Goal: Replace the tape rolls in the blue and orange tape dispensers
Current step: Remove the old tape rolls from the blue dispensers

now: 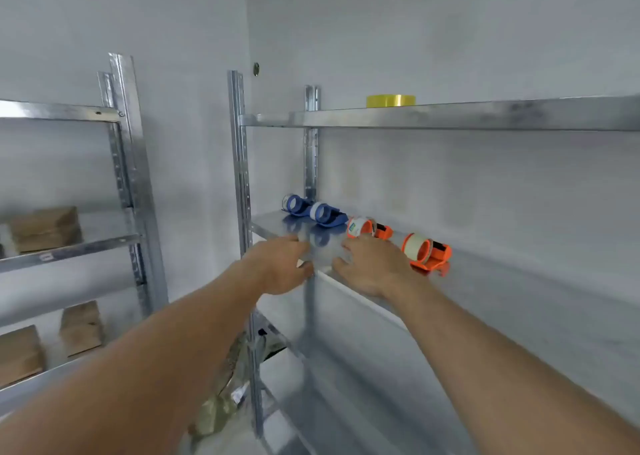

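Two blue tape dispensers (325, 213) lie at the left end of the middle metal shelf (519, 281), each with a tape roll in it. Two orange dispensers follow to the right, the nearer one (367, 228) and the farther one (429, 252), both holding whitish rolls. A yellow tape roll (391, 100) sits on the top shelf. My left hand (282, 267) reaches to the shelf's front edge below the blue dispensers, fingers relaxed and holding nothing. My right hand (372, 264) hovers just in front of the nearer orange dispenser, fingers extended and empty.
A second metal rack (128, 177) stands at the left with brown blocks (45, 229) on its shelves. Lower shelves of the right rack (346, 385) lie below my arms. A camouflage-patterned cloth (225, 402) hangs near the rack's post.
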